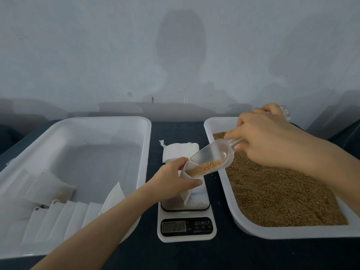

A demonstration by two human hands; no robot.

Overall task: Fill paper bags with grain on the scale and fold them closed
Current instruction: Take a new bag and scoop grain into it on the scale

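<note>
A white paper bag [186, 194] stands on the white digital scale [187, 228] at the table's middle, its mouth held apart by my left hand [173, 181]. My right hand [266, 137] grips the handle of a clear plastic scoop [209, 156]. The scoop tilts down to the left, its lip at the bag's mouth, with brown grain [204, 168] sliding along it. To the right, a white tray [214, 121] holds a deep layer of grain [276, 190]. The scale's display is lit but its digits are blurred.
A large white tub [109, 121] on the left holds several filled, folded bags [58, 217] along its near side. A stack of flat unused bags [179, 151] lies behind the scale. The table has a dark blue cloth [224, 254]. A grey wall rises behind.
</note>
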